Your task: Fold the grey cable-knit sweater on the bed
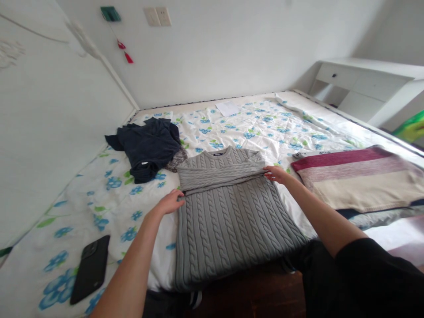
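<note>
A grey cable-knit sweater (225,216) lies flat on the bed, collar toward the wall, with its sleeves folded across the chest. My left hand (170,202) rests on the sweater's left edge at the end of the folded sleeve, fingers curled against the knit. My right hand (275,173) pinches the sweater's right edge where the sleeve fold ends.
A dark navy garment (147,148) lies crumpled at the upper left of the floral bedsheet (251,128). Folded striped maroon-and-cream knitwear (361,176) sits to the right. A black phone (90,268) lies near the front left. A white paper (228,107) is by the wall; a white desk (367,84) stands right.
</note>
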`<act>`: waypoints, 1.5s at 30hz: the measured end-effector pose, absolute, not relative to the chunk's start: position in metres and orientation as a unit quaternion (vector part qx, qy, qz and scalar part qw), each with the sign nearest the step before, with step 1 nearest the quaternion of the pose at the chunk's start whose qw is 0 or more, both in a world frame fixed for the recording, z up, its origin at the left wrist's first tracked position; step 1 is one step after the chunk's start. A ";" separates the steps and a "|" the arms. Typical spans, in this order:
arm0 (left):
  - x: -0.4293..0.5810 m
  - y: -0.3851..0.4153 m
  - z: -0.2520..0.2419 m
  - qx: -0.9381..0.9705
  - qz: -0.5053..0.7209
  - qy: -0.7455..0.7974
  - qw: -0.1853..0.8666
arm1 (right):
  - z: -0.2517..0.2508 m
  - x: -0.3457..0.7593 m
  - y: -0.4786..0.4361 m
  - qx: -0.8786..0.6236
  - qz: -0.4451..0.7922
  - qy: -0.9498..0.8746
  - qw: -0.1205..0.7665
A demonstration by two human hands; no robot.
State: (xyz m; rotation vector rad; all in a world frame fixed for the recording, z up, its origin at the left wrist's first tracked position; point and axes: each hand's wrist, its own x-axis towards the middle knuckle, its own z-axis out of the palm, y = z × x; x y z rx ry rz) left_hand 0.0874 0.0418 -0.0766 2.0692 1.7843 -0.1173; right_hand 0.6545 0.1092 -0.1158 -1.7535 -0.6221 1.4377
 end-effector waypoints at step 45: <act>0.108 0.044 -0.096 0.767 -0.027 0.619 0.170 | -0.150 0.663 0.096 -0.722 0.306 -0.531 0.323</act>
